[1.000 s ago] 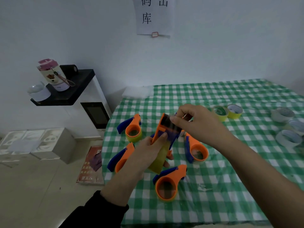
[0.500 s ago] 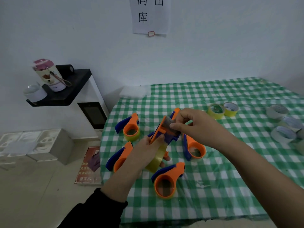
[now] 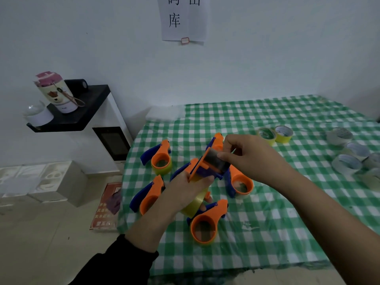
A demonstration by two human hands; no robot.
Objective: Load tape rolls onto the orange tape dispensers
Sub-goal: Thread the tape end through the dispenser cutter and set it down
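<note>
Above the checked table (image 3: 267,202), my left hand (image 3: 185,192) grips an orange dispenser (image 3: 202,167) carrying a yellow roll (image 3: 195,204); my right hand (image 3: 250,157) pinches its dark front end. The wall paper (image 3: 183,19) reads 库.

Black, perhaps ribbed-cuff left sleeve (image 3: 121,264)

wall sign (image 3: 183,18) w/ 库, other chars cropped

Plain workroom, paper sign (image 3: 183,19) on bare wall, checked tablecloth (image 3: 267,233), white cabinet (image 3: 115,116), tumbler (image 3: 57,93)
</note>
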